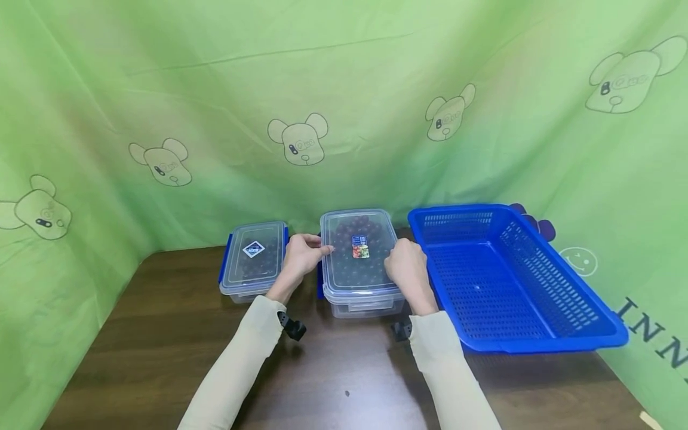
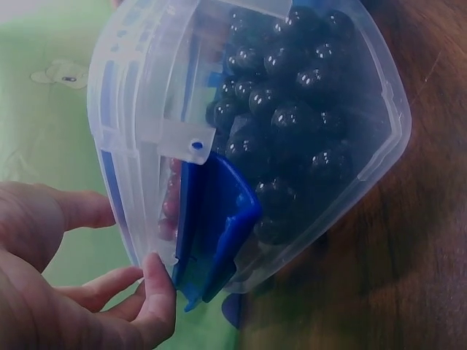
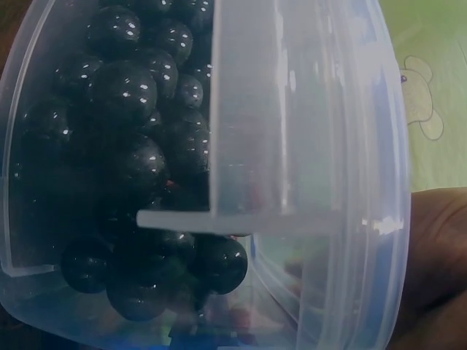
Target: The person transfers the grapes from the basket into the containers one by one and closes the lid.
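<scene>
A clear plastic food container (image 1: 367, 309) holds many dark, shiny round fruits (image 2: 288, 117) that look like grapes. Its lid (image 1: 357, 269) lies on top and carries a small printed label. At the left edge my left hand (image 1: 303, 255) grips the lid, thumb on top and fingers at the side. A blue side latch (image 2: 215, 226) stands out from the wall by those fingertips. My right hand (image 1: 407, 267) has its fingers curled at the lid's right edge; the fingertips are hidden in the head view. The right wrist view shows only part of that hand (image 3: 438, 270) behind the lid.
Left of the container is a smaller lidded box (image 1: 249, 269) with dark round contents and blue latches. A large blue perforated basket (image 1: 500, 286) stands to the right. All rest on a brown wooden table (image 1: 150, 352) before a green curtain (image 1: 355, 71).
</scene>
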`<state>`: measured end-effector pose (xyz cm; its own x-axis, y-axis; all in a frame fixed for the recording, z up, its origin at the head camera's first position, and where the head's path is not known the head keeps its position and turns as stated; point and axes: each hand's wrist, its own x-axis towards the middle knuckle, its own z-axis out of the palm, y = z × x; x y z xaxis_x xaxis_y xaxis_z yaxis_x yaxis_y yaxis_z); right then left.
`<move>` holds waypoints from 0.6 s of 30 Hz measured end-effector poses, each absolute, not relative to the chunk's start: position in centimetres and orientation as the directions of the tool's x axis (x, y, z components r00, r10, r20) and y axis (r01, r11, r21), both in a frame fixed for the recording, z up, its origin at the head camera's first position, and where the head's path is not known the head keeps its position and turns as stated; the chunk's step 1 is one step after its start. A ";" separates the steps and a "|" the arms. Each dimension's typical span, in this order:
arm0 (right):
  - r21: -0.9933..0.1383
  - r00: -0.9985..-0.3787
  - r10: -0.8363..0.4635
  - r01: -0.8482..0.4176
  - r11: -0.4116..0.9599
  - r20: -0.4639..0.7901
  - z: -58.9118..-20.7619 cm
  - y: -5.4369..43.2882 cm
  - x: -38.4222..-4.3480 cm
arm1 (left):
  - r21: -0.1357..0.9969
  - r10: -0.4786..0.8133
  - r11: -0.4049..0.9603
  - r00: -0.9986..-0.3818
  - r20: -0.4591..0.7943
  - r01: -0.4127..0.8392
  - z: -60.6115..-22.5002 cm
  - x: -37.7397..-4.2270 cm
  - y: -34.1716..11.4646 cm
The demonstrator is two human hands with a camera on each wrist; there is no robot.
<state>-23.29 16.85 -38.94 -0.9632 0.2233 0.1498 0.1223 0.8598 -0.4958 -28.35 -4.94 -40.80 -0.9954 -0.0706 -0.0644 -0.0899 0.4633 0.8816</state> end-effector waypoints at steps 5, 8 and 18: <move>-0.484 -0.966 0.220 0.128 0.866 0.138 -38.9 16.8 -23.2 | 0.889 -0.065 0.448 -0.995 -0.078 -0.099 -41.0 -28.4 -5.0; -0.483 -0.964 0.227 0.135 0.865 0.136 -38.8 16.8 -23.1 | 0.896 -0.058 0.432 -0.995 -0.082 -0.099 -41.0 -28.3 -5.0; -0.497 -0.968 0.222 0.135 0.857 0.120 -38.9 16.9 -22.7 | 0.883 -0.049 0.456 -0.994 -0.097 -0.109 -40.9 -28.2 -4.7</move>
